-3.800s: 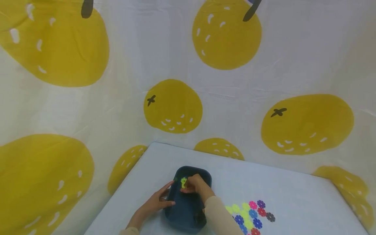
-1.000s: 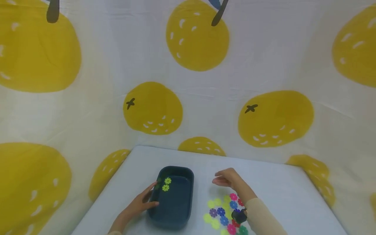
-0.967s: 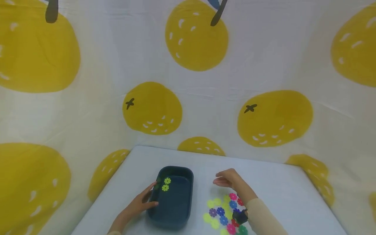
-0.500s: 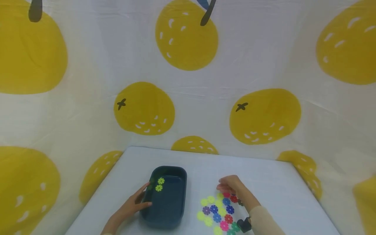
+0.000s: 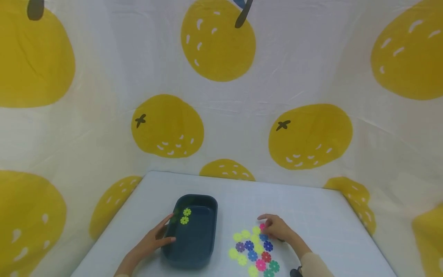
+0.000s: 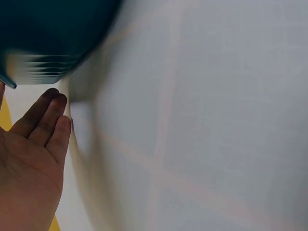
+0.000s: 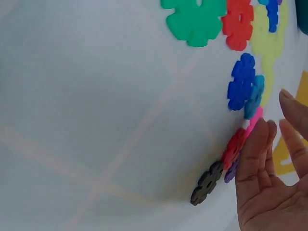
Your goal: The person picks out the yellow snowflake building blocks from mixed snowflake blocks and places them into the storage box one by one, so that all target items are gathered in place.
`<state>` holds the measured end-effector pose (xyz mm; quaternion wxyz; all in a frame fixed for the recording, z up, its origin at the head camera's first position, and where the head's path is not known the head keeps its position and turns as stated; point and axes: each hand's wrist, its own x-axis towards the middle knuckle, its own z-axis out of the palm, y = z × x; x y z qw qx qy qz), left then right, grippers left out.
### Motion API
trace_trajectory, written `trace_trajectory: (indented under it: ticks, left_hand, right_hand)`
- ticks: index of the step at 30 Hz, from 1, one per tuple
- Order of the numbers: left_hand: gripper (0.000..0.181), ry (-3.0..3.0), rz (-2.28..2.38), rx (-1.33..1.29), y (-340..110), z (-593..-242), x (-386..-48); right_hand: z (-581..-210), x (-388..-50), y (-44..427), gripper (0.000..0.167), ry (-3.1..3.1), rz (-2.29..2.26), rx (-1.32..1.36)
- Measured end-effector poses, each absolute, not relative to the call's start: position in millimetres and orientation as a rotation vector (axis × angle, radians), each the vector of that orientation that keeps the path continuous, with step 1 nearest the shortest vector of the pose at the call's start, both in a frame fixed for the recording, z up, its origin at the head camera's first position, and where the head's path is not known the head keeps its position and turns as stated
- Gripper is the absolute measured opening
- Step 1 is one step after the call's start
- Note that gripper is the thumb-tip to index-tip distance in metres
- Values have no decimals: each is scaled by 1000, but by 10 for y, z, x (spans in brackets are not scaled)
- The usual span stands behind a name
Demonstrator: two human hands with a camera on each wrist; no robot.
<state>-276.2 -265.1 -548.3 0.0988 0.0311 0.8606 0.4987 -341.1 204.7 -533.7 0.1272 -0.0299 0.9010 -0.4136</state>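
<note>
"How far along is it?"
"Early, I'd judge. 2 yellow discs (image 5: 184,220) lie in the tray (image 5: 192,246); the coloured discs (image 5: 260,264) on the tabletop (image 5: 322,215), right of it, seem to be what's left."
"And the hands?"
"The left hand (image 5: 149,242) has a wide, relaxed grip at the tray's left side. The right hand's (image 5: 277,227) grip is wide, nothing visibly held, near a pink disc (image 5: 262,226); contact, I can't tell."

The tray (image 5: 197,244) is coloured dark blue-green, its two discs (image 5: 184,220) yellow-green. The loose discs (image 5: 260,264) are coloured yellow-green, blue, purple, pink, red, green and dark grey. The white backdrop (image 5: 238,105) is patterned with white-flecked yellow fruits (image 5: 218,42), the white tabletop (image 5: 311,215) crossed by faint pink lines.
</note>
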Motion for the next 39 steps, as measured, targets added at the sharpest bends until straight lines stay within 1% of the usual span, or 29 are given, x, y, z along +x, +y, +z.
trace_trajectory:
  ticks: [3,7,13,25,33,39]
  left_hand:
    - [86,2544,1468,80,-2646,-5469,-2764]
    - [87,2549,1460,59,-2637,-5480,-2770]
    - [90,2549,1457,41,-2631,-5498,-2785]
    - [91,2532,1469,81,-2645,-5468,-2766]
    - [93,2556,1455,34,-2641,-5508,-2777]
    - [95,2549,1457,25,-2627,-5490,-2780]
  right_hand:
    - [-5373,-3419,2052,47,2666,-1105,-195]
    - [-5412,-3435,2032,48,2717,-1013,-197]
    - [-5398,-3430,2014,46,2705,-1004,-236]
    - [-5310,-3430,1951,38,2631,-1022,-212]
    - [-5342,-3458,1871,30,2677,-1010,-215]
    - [-5306,-3461,1856,32,2677,-975,-186]
